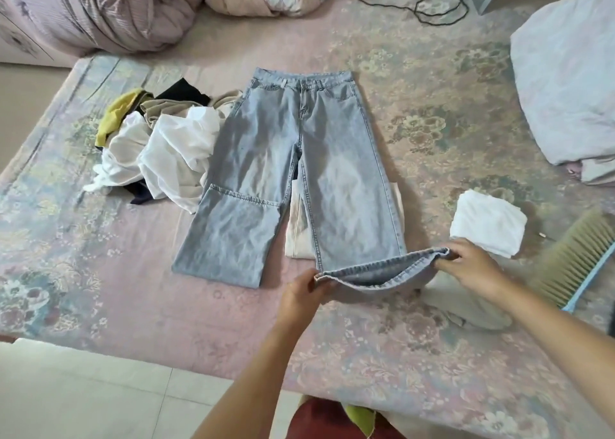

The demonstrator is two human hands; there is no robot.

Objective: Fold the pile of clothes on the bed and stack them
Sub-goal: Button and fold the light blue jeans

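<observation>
Pale blue jeans [299, 159] lie flat on the bed [432, 112], one leg already doubled up. The left hand [304, 292] and right hand [466, 262] each pinch an end of the other leg's hem, lifted. A folded white garment [487, 225] sits just right; the unfolded pile [159, 152] waits left, so most work remains.

jeans [299, 172]: light blue washed denim, paler along the legs
bed [432, 112]: pink cover with a faded floral pattern in grey-green and rose
pile of clothes [159, 152]: mostly white, with beige, black and mustard-yellow pieces
folded cloth [486, 222]: plain white
brush [572, 262]: tan bristles, light blue handle
quilt [100, 9]: pale pink with thin stripes
cable [419, 2]: black
floor [83, 392]: cream tiles
</observation>
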